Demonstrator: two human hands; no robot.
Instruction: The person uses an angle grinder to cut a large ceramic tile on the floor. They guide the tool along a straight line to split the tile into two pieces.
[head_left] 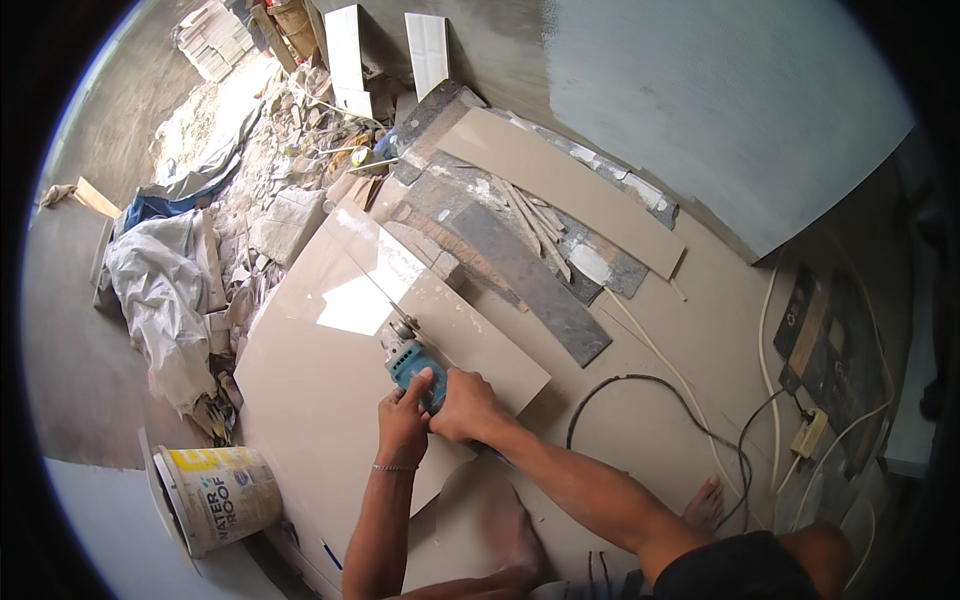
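Note:
Both my hands hold a teal angle grinder [408, 362] over a large beige tile [310, 372]. My left hand [403, 418] wraps round its body with the thumb on top. At the grinder's back end, my right hand [468, 405] is closed round the body. The grinder's disc lies at a dark straight line [372, 282] that runs across the tile toward its far corner. Whether the disc touches the tile, I cannot tell. A patch of bright light covers part of the tile beyond the tool.
A white and yellow bucket [222, 498] lies tilted at the left. Rubble [285, 170] and a plastic sheet [155, 290] fill the far left. Tile strips [570, 190] lie beyond the tile. A black cord [640, 378] curves right to a socket block [810, 433]. My bare foot [706, 503] is near.

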